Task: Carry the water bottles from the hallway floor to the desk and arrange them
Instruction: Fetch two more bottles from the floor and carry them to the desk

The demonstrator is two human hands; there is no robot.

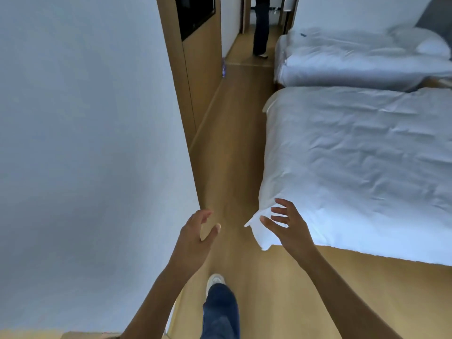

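Both hands out front over the wooden floor [234,148], nothing in either. Left hand [198,233]: grip wide, fingers loosely spread, thumb out. Right hand [288,228]: grip wide too, fingers splayed, overlapping the hanging corner of the near bed [354,162] from my angle; can't tell if it touches the sheet.

One water bottle [223,67] visible far down the hallway, upright on the floor against the wooden wall panel [203,77]. It's small and blurred, partly cut by the panel edge, label unreadable. Can't see if more bottles are behind it.

Second bed [354,59] beyond the first. Another person [261,28] stands at the hallway end, cut off above the waist by the frame top. White wall [85,118] fills the left. My own shoe [215,281] and jeans leg [221,311] at bottom centre.
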